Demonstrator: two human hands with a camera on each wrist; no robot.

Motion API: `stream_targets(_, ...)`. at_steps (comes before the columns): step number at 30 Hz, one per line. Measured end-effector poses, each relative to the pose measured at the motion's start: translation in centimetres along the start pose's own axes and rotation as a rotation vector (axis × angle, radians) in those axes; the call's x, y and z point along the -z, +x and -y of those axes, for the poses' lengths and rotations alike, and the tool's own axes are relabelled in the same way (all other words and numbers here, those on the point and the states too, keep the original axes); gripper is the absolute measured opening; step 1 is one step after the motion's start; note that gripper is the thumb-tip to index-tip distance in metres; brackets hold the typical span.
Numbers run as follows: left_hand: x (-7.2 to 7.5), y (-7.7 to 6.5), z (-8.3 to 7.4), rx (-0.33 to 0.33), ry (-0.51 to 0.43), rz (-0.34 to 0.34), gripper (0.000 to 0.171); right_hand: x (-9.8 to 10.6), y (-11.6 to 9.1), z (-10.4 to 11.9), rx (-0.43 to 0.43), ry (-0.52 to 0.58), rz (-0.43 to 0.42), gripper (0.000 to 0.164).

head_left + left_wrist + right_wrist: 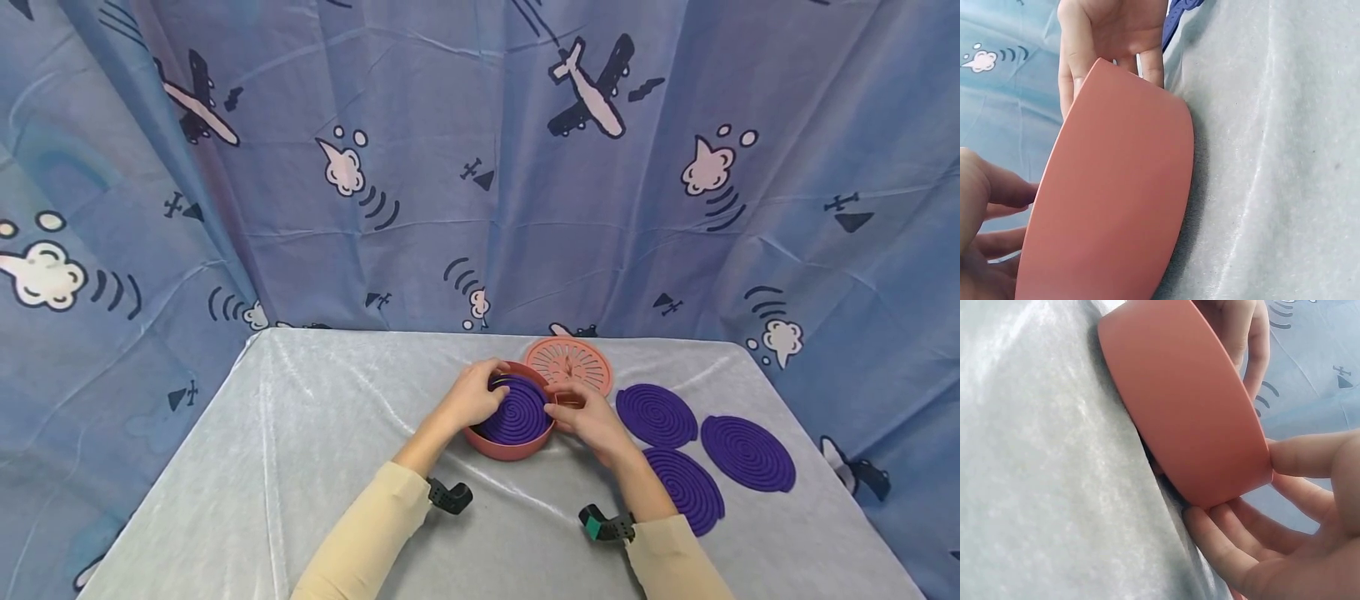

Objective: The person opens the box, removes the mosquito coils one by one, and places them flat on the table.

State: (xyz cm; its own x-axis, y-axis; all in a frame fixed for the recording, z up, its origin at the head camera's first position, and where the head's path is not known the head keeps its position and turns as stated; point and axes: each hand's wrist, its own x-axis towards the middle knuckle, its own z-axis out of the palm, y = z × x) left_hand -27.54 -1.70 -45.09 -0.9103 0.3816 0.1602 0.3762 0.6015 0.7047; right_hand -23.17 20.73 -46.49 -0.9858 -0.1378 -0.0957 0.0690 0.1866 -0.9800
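A round terracotta-coloured mosquito coil holder (506,450) stands on the table, with a purple mosquito coil (517,412) in its mouth. My left hand (474,396) reaches over the rim from the left and pinches the coil's edge, thumb on its upper face. On the right side, my right hand (588,421) grips the holder; in the right wrist view the thumb is at the rim and the fingers (1216,540) lie against the lower wall. From the left wrist view, the holder's wall (1110,175) hides the coil and the left fingertips.
Behind the holder lies its slotted orange lid (558,358). Three more purple coils lie to the right: one near the lid (656,415), one farther right (748,454) and one partly behind the right forearm (686,492). A pale cloth (225,467) covers the table; a patterned curtain (450,208) hangs behind.
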Motion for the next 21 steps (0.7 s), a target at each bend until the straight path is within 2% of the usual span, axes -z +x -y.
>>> stream_targets(8,-0.01,0.15,0.43,0.011,-0.088,-0.054,0.035,0.0,0.01,0.17,-0.01,0.004,-0.003,0.045)
stream_targets(11,0.26,0.19,0.44,0.008,-0.106,-0.04,0.037,-0.03,0.09,0.2,-0.014,0.007,-0.003,0.044)
stream_targets(17,0.41,0.2,0.45,-0.047,-0.136,0.005,0.041,-0.12,0.25,-0.02,-0.008,0.011,0.002,0.043)
stream_targets(21,0.46,0.24,0.4,-0.04,-0.142,0.051,0.046,-0.05,0.12,0.04,-0.008,0.011,-0.002,0.042)
